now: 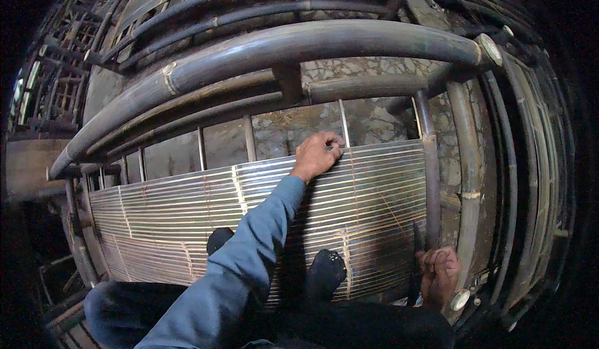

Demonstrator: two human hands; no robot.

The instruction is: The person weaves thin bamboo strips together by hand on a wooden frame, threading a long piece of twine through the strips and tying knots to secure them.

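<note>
My left hand [318, 154] reaches out in a blue sleeve, and its fingers pinch the top edge of a panel of thin bamboo slats [168, 215] beside an upright thin strip [344, 124]. My right hand [440, 274] is low at the right. It is closed around a dark, narrow tool [416, 249] that points up along a dark bamboo post [430, 180] at the panel's right end. The slat panel lies inside a frame of thick dark bamboo poles [299, 46].
My two feet in black socks [325, 273] rest against the lower part of the slat panel. More bamboo frames [530, 180] stand to the right and at the far left [59, 81]. A patterned stone floor [374, 121] shows behind the poles.
</note>
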